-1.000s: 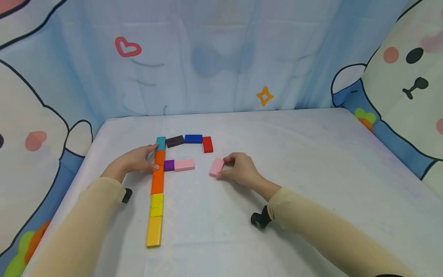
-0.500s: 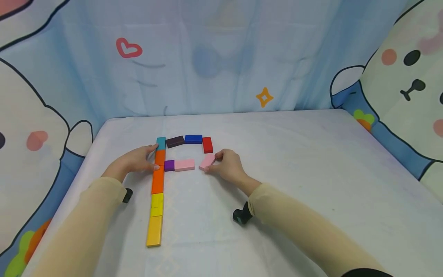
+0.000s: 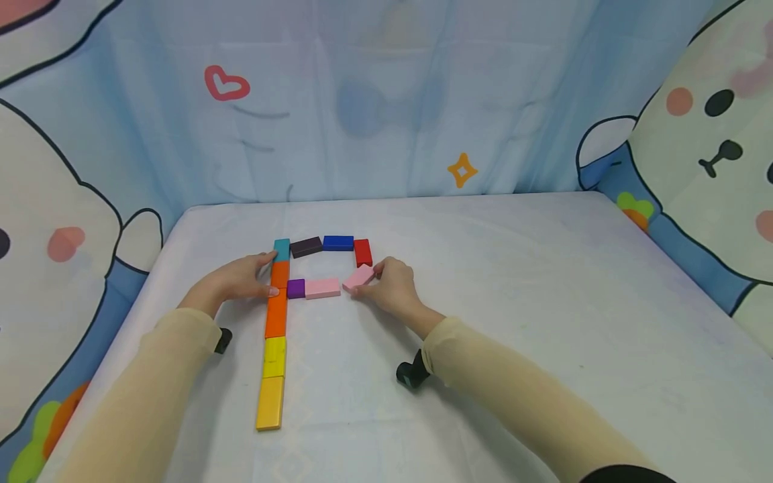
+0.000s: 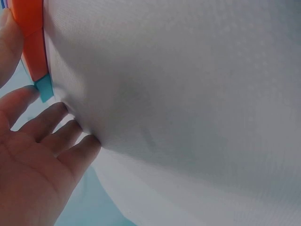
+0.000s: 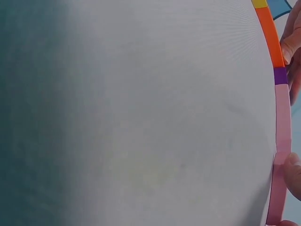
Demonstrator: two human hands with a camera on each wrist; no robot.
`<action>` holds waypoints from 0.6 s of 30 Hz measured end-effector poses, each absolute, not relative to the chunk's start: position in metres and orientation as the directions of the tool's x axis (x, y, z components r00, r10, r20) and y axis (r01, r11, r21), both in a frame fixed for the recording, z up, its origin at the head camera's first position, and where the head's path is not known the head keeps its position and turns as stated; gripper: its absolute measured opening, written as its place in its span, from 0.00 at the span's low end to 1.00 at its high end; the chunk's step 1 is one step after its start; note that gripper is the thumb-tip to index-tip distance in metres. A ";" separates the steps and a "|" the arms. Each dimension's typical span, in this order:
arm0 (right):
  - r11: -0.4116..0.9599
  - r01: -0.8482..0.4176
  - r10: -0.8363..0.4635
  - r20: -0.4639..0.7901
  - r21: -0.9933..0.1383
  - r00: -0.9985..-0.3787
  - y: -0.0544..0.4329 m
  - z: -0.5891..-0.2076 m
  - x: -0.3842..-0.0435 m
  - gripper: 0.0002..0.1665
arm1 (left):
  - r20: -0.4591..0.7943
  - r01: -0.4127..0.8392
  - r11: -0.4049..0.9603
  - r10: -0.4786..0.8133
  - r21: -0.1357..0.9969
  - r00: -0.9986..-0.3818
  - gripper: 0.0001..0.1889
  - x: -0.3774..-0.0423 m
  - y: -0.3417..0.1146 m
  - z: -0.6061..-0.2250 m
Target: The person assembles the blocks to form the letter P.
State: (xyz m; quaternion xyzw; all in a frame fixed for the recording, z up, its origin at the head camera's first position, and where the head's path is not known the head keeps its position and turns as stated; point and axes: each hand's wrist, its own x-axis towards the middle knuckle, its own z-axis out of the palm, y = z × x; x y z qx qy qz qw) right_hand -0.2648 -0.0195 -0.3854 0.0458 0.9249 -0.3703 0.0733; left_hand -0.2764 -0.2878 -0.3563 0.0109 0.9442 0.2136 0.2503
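Observation:
Between its thumb and fingers my right hand (image 3: 395, 288) pinches a pink block (image 3: 359, 276), slanted just below the red block (image 3: 363, 252). To its left, a second pink block (image 3: 323, 288) lies against a purple block (image 3: 296, 288). My left hand (image 3: 235, 282) rests along a column of blocks, index fingertip at the teal block (image 3: 282, 249) and thumb by the orange blocks (image 3: 276, 312). Its other fingers spread loosely in the left wrist view. A dark block (image 3: 306, 247) and a blue block (image 3: 338, 243) run from the teal one to the red one.
Yellow blocks (image 3: 274, 357) continue the column toward the near side. A white cloth covers the table (image 3: 543, 282). Behind it hangs a blue curtain (image 3: 386, 100) with cartoon prints. Each wrist carries a small black camera (image 3: 413, 373).
The right hand has moved left with the pink block, bringing it close below the red block and turning it to a flatter slant. My left hand stays in place.

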 end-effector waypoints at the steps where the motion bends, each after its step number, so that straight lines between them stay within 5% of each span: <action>1: 0.724 0.141 0.033 -0.170 -0.675 -0.985 -0.020 -0.385 -0.265 0.34 | -0.468 -0.086 0.909 0.128 0.409 -0.875 0.48 -0.277 -0.288 -0.356; 18: 0.748 0.150 0.065 -0.154 -0.647 -0.986 -0.026 -0.386 -0.265 0.36 | -0.470 -0.092 0.905 0.126 0.414 -0.873 0.49 -0.278 -0.289 -0.357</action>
